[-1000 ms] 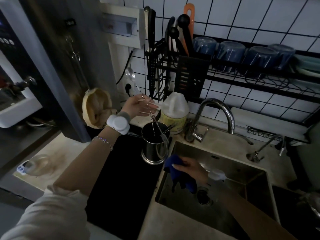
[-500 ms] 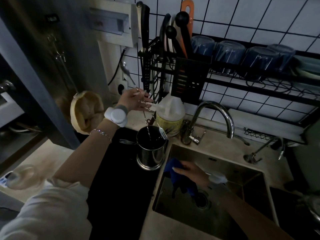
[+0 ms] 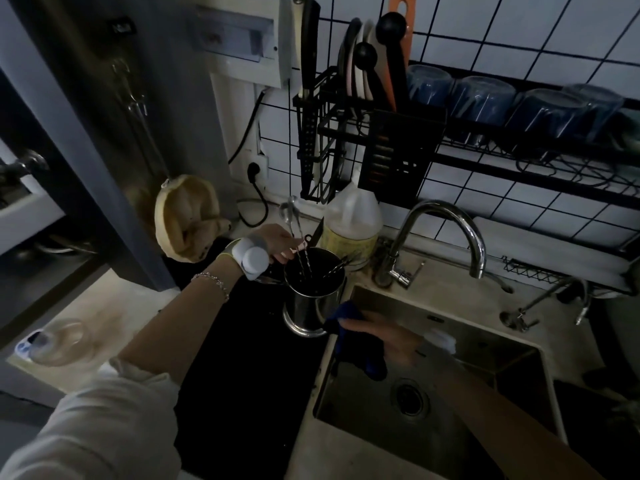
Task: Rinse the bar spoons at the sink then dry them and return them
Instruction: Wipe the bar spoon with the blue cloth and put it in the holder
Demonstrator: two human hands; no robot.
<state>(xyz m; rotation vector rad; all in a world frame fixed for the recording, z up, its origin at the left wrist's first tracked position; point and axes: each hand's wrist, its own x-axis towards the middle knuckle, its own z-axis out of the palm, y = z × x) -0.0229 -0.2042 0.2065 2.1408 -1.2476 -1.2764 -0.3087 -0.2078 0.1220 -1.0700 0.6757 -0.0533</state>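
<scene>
Bar spoons [image 3: 300, 252] sit just above centre of the frame, twisted stems angled down into the steel cup [image 3: 311, 299], their bowls poking up blurred above the fingers. The left hand [image 3: 277, 242] pinches those stems at the cup's rim, fingers closed around them, wrist bent downward over the opening. That forearm runs from the lower left corner up toward centre, nearly straight, sleeve bunched at the elbow, a bracelet [image 3: 213, 282] and a white wrist device [image 3: 251, 259] on it. More stems lean against the cup's right inner wall.

The cup stands upright on a dark mat [image 3: 242, 375], just left of the sink [image 3: 433, 393] edge. Right of the cup, the right hand [image 3: 384, 337] is low over the sink's near-left corner, motion-blurred, fingers curled on a blue cloth [image 3: 363, 355] that droops below the palm into the basin. That arm comes in from the lower right corner.

Behind the cup, a pale jug [image 3: 353, 216] stands against the tiled wall. The curved tap [image 3: 446, 233] arches over the basin at centre right. Upper right, a black rack [image 3: 398, 143] carries utensils and upturned blue cups [image 3: 485, 102]. A tan cloth bag [image 3: 188, 220] hangs at centre left.
</scene>
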